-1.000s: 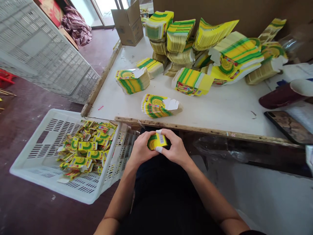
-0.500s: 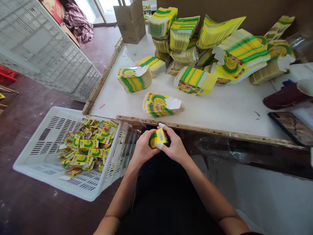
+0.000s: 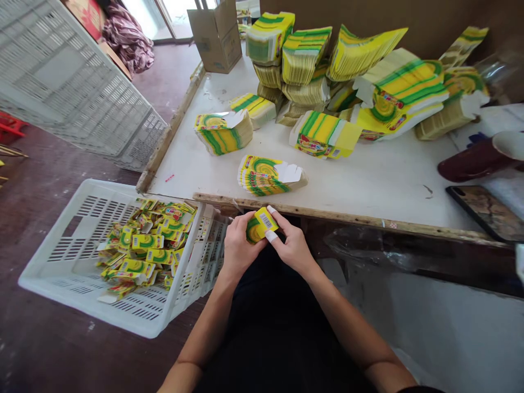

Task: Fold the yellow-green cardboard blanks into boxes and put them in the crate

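A small yellow and green carton [image 3: 262, 225] with a barcode on its end is held between my two hands, just off the table's front edge. My left hand [image 3: 240, 244] wraps round its left side. On the right, my right hand [image 3: 291, 243] grips the barcode end with thumb and forefinger, both with white coverings at the tips. Beyond them on the table [image 3: 356, 191] lies a fanned stack of flat cartons [image 3: 264, 174]. A white plastic crate [image 3: 39, 275] at the left holds many yellow cartons [image 3: 141, 266].
More bundles of flat cartons [image 3: 268, 38] are piled at the back of the table. A cardboard box [image 3: 219, 41] stands at the far left corner. On the right are a dark red mug [image 3: 470, 159] and a phone [image 3: 487, 210]. Tall white crates [image 3: 69, 82] rise at upper left.
The carton has tilted and its barcode end shows more fully. My right thumb and forefinger have shifted to the right edge of that end. The crate and stacks are unchanged.
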### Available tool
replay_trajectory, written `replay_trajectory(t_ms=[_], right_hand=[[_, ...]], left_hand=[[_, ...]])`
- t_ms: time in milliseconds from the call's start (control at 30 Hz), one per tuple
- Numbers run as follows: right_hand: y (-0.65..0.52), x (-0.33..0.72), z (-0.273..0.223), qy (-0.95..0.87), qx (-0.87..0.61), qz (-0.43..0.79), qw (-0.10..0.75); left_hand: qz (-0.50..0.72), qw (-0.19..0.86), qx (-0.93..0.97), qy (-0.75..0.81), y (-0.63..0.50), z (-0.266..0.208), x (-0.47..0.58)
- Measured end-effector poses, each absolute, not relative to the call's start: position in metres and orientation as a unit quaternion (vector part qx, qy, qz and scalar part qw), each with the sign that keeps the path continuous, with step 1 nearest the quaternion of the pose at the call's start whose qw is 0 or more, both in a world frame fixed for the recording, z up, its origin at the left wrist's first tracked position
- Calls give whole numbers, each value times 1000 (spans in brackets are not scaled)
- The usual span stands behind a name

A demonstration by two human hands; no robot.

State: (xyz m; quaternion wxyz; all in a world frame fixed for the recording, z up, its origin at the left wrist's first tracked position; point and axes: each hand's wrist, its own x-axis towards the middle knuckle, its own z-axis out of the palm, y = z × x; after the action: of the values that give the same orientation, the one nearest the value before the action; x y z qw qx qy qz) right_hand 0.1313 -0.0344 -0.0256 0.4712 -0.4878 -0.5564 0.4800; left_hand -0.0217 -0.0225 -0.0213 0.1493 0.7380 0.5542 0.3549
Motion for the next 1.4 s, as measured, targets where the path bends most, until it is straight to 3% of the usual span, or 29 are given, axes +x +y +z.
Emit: replay_trajectory(t_ms=[167, 300, 467, 600, 733, 800, 900, 1033, 1133, 1300, 1400], right_hand=[[-30, 128, -23, -551, -519, 451, 472], [-25, 125, -20, -574, -579, 392, 426], [-9, 124, -10, -631, -543, 382, 401], [34, 133, 0, -657, -568, 273, 413], [81, 138, 0, -675, -659, 147, 297], [92, 137, -4, -676, -687, 121, 239], [96, 132, -9, -682, -691, 97, 219], [92, 130, -9, -671, -691, 93, 253], [85, 131, -5, -659, -666, 125, 326], [48, 121, 0, -611, -551, 336, 458], [15, 106, -2, -581, -446, 501, 461]], left_hand=[[344, 117, 759, 540, -24, -21, -18], [350, 112, 756, 541, -28, -24, -11], [355, 121, 717, 588, -23, -26, -39], [390, 0, 565, 726, -15, -20, -113], [398, -66, 475, 782, -17, -17, -161], [400, -34, 512, 759, -20, -22, -155], [403, 53, 581, 705, -21, -35, -119], [411, 235, 615, 631, -22, -44, -67], [428, 390, 581, 572, -20, -43, -42], [561, 521, 423, 484, -5, -37, -25], [627, 531, 359, 444, 3, -28, -17]])
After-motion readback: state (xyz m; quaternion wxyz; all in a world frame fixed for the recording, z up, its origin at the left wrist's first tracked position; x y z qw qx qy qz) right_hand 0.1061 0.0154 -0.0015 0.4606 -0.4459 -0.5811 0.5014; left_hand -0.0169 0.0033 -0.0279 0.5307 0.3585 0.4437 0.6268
